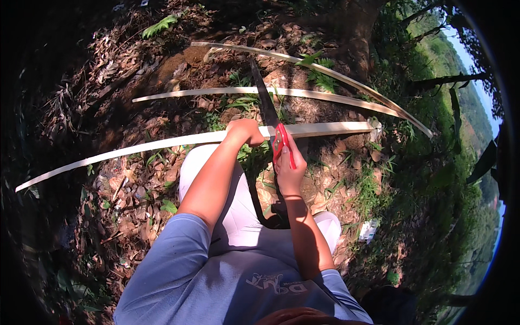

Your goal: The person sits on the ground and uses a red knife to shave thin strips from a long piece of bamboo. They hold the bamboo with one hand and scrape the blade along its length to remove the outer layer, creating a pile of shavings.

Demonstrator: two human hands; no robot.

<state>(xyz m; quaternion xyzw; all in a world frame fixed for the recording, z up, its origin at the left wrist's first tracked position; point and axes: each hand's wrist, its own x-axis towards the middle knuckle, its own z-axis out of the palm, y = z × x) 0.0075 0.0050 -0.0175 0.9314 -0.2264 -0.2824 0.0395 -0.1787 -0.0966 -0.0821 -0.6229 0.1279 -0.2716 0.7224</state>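
A long pale wooden strip (162,142) lies crosswise in front of me, over my bent left leg. My left hand (245,131) is closed around it, just left of the saw. In my right hand (291,169) is a handsaw (262,92), held by its red handle. Its dark blade points away from me and crosses the strip close to my left hand. Whether the teeth have entered the wood cannot be made out. Farther off lie a second pale strip (206,91) and a third strip (336,74), which meet toward the right.
Dry leaves and bare soil cover the ground, with green plants (323,81) among the strips. A tree trunk (355,32) rises at the far side. To the right, grass slopes off beneath branches. A small whitish object (369,230) lies right of my right knee.
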